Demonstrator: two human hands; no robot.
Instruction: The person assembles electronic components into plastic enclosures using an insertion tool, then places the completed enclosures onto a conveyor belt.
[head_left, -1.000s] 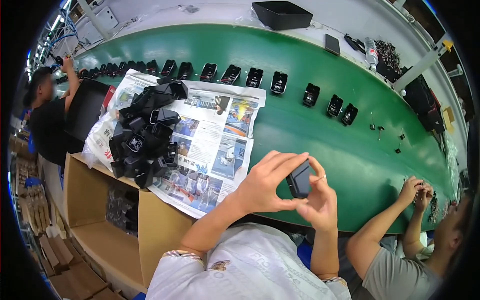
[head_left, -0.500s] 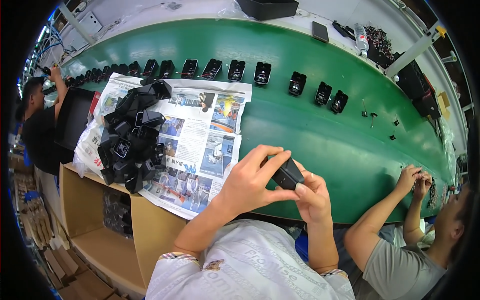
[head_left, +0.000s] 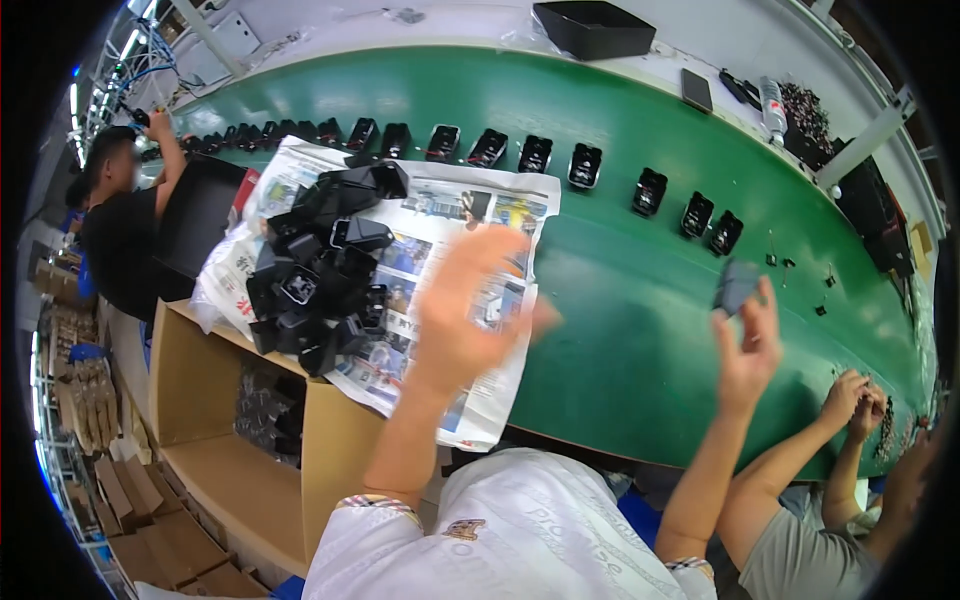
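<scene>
Okay, head view: right hand point(head_left: 745, 350) pinches a dark housing point(head_left: 735, 287) above the worktop's point(head_left: 620, 300) right side, likely a carrying step; left hand point(head_left: 455, 325), blurry, spread, seemingly empty, over newspaper point(head_left: 420, 210). Lowering it would call for steady fingers.

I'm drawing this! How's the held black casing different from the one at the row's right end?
The held casing is up in the right hand; the row-end casing sits on the green table. The held casing shows a plain, blurry side; the row-end casing shows shiny details. Both look dark.
</scene>
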